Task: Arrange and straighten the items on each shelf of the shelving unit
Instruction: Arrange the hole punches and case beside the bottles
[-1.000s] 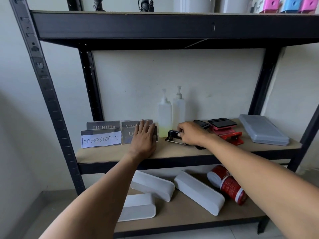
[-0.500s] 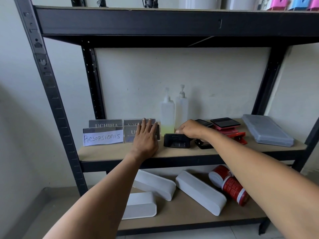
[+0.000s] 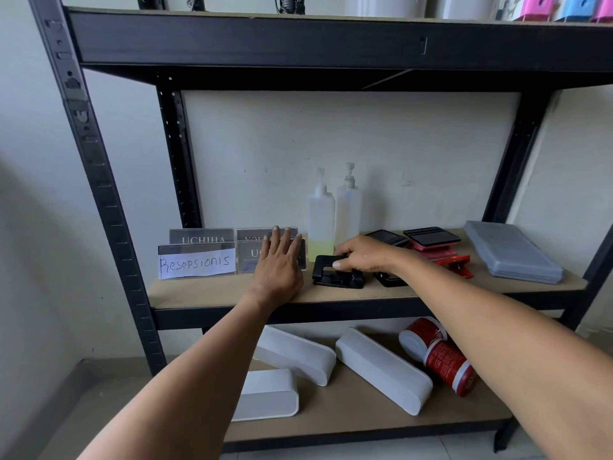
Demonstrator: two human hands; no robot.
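On the middle shelf (image 3: 205, 293) my right hand (image 3: 365, 254) grips a black hole punch (image 3: 335, 277) from above, thumb on its handle. My left hand (image 3: 277, 263) lies flat, fingers spread, against the front right acrylic name sign (image 3: 252, 257). To its left stand a sign reading "Resepsionis" (image 3: 195, 262) and, behind it, one reading "UCHIHA" (image 3: 201, 236). Two pump bottles (image 3: 320, 220) stand behind the punch. A second black punch (image 3: 388, 280) is partly hidden under my right wrist.
Right of my hand lie black and red office tools (image 3: 431, 244) and a flat grey case (image 3: 510, 250). The lower shelf holds three white oblong boxes (image 3: 381, 370) lying askew and two red cans (image 3: 447, 366) on their sides. Pink and blue boxes (image 3: 564, 5) sit on the top shelf.
My right hand has turned the black hole punch square to the shelf front and shifted it slightly left beside the signs. My left hand has stayed flat on the sign.
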